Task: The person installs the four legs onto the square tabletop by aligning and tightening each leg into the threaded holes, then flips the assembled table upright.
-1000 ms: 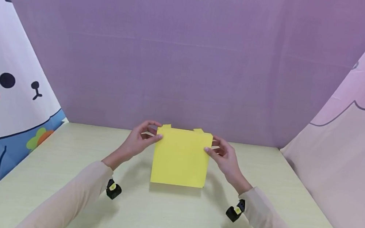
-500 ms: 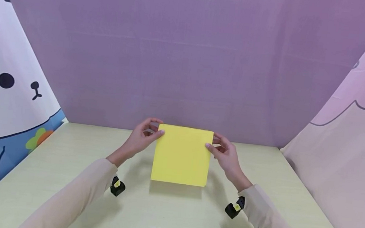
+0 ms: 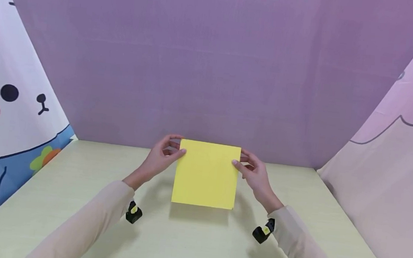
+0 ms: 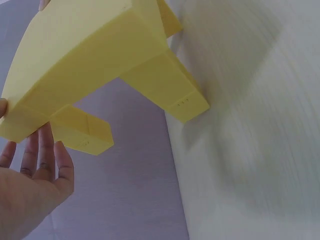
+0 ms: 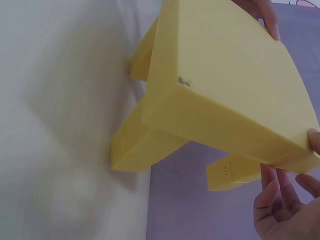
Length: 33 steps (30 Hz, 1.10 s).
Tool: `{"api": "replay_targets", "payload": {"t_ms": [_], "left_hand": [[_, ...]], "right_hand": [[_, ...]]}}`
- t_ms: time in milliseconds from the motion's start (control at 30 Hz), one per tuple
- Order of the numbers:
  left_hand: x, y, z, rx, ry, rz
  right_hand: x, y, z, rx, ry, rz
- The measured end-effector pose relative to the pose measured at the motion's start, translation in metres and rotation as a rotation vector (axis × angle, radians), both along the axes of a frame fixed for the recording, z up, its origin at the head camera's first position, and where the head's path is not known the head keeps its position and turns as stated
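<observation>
A small square yellow stool (image 3: 206, 174) is gripped by both hands at the two corners of its far side. My left hand (image 3: 157, 157) has its thumb on the top at the far left corner, its other fingers reaching under the edge. At the far right corner my right hand (image 3: 257, 179) holds likewise, thumb above and fingers beneath. In the left wrist view the stool tilts, and a leg (image 4: 167, 90) reaches down close to the tabletop; I cannot tell whether it touches. The right wrist view shows a dark mark (image 5: 184, 82) near one top corner. From the head view the legs are hidden.
The pale wooden table (image 3: 187, 247) extends around the stool. A purple cloth (image 3: 212, 71) rises behind its far edge. Printed cartoon cloths flank it, a white and blue one (image 3: 8, 135) at left and a pink one (image 3: 393, 163) at right.
Two yellow leg ends showed beyond the stool's far edge one second ago; now the top hides them. The stool has tilted and moved slightly upward in the head view, both hands moving with it.
</observation>
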<state>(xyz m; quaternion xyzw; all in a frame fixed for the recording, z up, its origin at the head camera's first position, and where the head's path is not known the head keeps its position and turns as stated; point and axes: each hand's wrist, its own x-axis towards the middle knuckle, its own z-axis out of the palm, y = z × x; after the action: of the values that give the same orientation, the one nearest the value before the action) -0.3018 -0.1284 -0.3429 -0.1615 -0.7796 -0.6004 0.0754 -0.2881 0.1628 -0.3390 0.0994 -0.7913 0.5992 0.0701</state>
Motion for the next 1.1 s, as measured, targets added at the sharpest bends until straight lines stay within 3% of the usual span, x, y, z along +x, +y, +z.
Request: {"api": "replay_targets", "payload": {"t_ms": [367, 733, 933, 1100], "left_hand": [[0.005, -0.001, -0.013, 0.03, -0.016, -0.037], [0.002, 0.0, -0.017, -0.009, 0.0, -0.007], [0.0, 0.0, -0.016, -0.017, 0.011, 0.012], [0.007, 0.003, -0.005, -0.031, 0.01, 0.024]], "right_hand": [[-0.007, -0.001, 0.001, 0.003, -0.044, -0.027], [-0.014, -0.004, 0.001, 0.01, -0.063, -0.049], [-0.012, -0.004, -0.001, 0.004, -0.04, -0.037], [-0.006, -0.001, -0.005, 0.017, 0.01, 0.03]]}}
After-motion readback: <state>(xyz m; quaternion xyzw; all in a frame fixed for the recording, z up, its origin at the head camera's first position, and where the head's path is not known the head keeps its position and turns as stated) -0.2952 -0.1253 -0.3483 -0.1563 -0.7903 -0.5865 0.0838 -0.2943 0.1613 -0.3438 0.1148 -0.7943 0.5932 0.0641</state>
